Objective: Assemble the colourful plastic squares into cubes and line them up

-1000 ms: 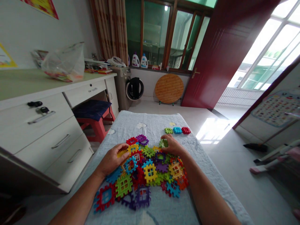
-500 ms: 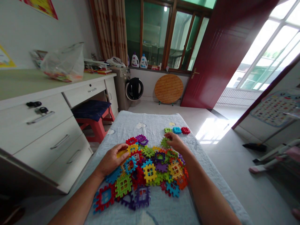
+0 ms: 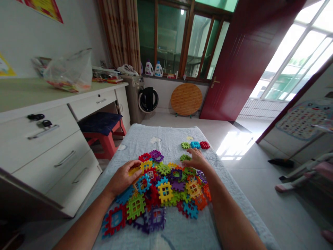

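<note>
Head view: noted left hand (image 3: 126,177) curled about a yellow piece (image 3: 133,171) at the left of the loose pile (image 3: 164,193); cannot confirm firm grip. Noted right hand (image 3: 199,162) with thumb and fingers at a green piece (image 3: 184,157) by the pile's far edge, near a row of three pieces (image 3: 195,144); cannot tell whether gripping. Could tip the green piece on soft cloth (image 3: 179,231) if released unevenly; could slide overlapping pieces by shifting the left hand.

White-fronted desk (image 3: 47,151) ran along the left wall (image 3: 80,21); red stool (image 3: 108,140) sat partly under it; washing machine (image 3: 134,92) stood past the desk; brown-framed window (image 3: 171,41) had a curtain (image 3: 121,34) at left; round wooden tabletop (image 3: 186,99) leaned below; dark red door (image 3: 239,66) stood open; sunlight (image 3: 232,143) hit pale glossy floor (image 3: 239,180).
</note>
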`<state>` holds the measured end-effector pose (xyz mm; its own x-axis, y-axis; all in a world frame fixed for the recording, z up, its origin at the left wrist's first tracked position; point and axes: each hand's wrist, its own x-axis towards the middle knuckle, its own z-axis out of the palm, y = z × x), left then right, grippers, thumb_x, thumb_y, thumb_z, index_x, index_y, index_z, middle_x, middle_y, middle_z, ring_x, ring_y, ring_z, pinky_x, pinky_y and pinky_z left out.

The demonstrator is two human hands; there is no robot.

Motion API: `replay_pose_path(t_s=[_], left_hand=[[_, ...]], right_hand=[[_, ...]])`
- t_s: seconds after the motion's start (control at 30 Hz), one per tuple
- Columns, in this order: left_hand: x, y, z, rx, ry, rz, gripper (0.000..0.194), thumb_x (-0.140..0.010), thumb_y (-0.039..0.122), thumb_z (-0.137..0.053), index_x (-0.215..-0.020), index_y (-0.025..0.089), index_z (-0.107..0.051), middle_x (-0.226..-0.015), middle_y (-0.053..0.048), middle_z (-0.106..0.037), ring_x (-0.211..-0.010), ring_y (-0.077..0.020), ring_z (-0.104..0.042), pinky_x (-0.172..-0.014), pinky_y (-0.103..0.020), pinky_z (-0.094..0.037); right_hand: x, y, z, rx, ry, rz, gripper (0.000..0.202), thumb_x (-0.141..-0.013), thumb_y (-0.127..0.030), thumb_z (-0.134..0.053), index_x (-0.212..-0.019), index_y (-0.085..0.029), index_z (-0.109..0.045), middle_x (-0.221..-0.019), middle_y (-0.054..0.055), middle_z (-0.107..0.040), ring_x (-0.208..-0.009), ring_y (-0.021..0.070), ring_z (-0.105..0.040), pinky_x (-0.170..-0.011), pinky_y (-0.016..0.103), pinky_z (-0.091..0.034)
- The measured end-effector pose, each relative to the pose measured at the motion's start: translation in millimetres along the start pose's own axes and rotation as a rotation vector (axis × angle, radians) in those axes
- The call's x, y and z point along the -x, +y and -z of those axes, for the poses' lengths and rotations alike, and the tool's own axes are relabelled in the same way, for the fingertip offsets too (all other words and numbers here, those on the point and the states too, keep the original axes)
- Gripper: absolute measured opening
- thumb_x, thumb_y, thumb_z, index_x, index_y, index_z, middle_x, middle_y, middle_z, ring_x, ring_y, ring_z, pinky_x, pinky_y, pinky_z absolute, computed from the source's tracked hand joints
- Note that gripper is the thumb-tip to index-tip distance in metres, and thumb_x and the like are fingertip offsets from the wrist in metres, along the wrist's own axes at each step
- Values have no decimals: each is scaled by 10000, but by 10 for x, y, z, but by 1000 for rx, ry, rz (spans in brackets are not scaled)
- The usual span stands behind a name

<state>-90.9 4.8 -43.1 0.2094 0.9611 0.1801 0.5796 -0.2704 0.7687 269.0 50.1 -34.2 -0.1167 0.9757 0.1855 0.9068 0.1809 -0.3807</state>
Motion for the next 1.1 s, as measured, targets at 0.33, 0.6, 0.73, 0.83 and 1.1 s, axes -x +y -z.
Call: replay_pose_path(t_s=[0.33, 0.6, 0.73, 0.83, 1.1], left_hand=[[5, 5, -6, -11, 4, 9, 446, -774, 502, -591, -1102, 202, -610, -1109, -71, -678, -1035, -236, -638, -914, -332, -505], [-3, 3, -5, -26, -1, -2, 443, -780, 497, -584, -1106, 198, -605, -1102, -72, -674, -1024, -238, -636, -912, -344, -503], [0, 1, -4, -33, -19, 2, 447, -788, 508, -574, -1106, 194, -599, -1106, -71, -667, -1033, -229, -630, -917, -336, -498], [6, -7, -2, -29, -22, 1, 447, -792, 507, -575, -1113, 196, -594, -1114, -69, -662, -1041, -223, -626, -923, -330, -494], [13, 12, 9, -28, -2, -1, 441, -784, 498, -583, -1106, 199, -613, -1099, -62, -677, -1026, -225, -637, -907, -326, -507]], right_hand=[[6, -102, 3, -19, -9, -27, 583, -626, -336, -706, -1146, -140, -532, -1001, 84, -583, -937, 231, -532, -860, 343, -397], [-8, -181, -25, 50, -46, -70, 604, -620, -384, -699, -1152, -141, -551, -1045, 111, -609, -971, 259, -549, -873, 336, -396], [-4, -184, -56, 69, -37, -87, 604, -626, -397, -691, -1157, -148, -548, -1076, 116, -607, -987, 258, -549, -877, 328, -393], [11, -186, -89, 64, -17, -94, 594, -628, -374, -683, -1158, -146, -541, -1098, 125, -601, -1000, 260, -541, -870, 326, -391], [-215, -99, 162, 103, 88, -81, 688, -615, -251, -648, -1270, -187, -448, -1150, 89, -594, -1023, 274, -488, -853, 361, -344]])
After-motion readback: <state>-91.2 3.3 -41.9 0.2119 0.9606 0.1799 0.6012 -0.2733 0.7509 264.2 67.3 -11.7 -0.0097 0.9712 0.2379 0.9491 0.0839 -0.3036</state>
